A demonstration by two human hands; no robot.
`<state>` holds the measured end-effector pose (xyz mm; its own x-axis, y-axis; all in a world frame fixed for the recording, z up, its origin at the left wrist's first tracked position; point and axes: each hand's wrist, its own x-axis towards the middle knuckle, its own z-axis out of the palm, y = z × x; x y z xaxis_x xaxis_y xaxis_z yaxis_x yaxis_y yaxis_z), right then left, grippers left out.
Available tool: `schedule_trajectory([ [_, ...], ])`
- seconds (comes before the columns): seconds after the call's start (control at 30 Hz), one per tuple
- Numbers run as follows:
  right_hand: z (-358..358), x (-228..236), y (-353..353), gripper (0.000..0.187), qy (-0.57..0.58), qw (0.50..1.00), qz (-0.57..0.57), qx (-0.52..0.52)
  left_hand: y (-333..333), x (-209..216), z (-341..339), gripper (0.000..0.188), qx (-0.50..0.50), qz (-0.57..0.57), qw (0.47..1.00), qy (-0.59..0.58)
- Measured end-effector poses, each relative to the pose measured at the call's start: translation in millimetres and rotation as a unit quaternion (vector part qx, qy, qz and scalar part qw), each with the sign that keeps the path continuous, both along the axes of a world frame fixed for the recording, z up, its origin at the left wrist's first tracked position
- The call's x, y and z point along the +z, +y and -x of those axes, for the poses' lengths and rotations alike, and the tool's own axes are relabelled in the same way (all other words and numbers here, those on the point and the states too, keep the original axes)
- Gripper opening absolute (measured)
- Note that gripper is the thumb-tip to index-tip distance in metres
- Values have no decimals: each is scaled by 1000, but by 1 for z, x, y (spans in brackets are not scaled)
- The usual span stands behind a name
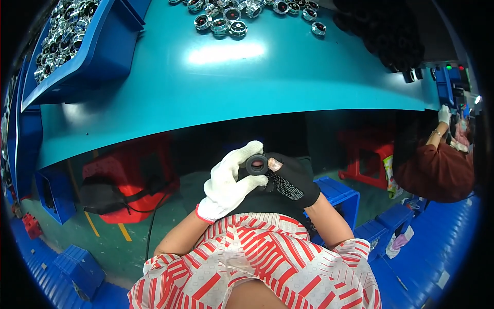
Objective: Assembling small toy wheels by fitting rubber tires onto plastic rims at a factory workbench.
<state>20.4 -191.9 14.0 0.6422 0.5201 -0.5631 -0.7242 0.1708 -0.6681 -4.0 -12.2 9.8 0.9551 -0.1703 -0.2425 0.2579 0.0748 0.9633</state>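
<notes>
A black ring-shaped part (257, 173) sits between both hands before the person's torso, just off the near edge of the table (309, 72). The white-gloved left hand (226, 180) pinches its left side; the dark-gloved right hand (296, 180), thumb tip bare, grips its right. It looks light, stiff and perhaps slick, so the outer rim seems the safest hold, leaving the opening untouched.

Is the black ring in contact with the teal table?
Apart. The head view shows the ring held between the left hand and the right hand, with a dark gap between it and the table.
</notes>
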Motion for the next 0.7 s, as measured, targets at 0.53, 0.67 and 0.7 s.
schedule_trajectory([
  [0.53,-5,7,9,44,-483,831,276,28,6,-16,3,48,70,344,916,193],
  [0.67,-7,4,7,45,-444,858,258,32,6,-15,1,48,72,337,916,204],
  [0.7,-7,4,7,45,-443,858,258,32,6,-15,1,49,74,330,919,205],
])
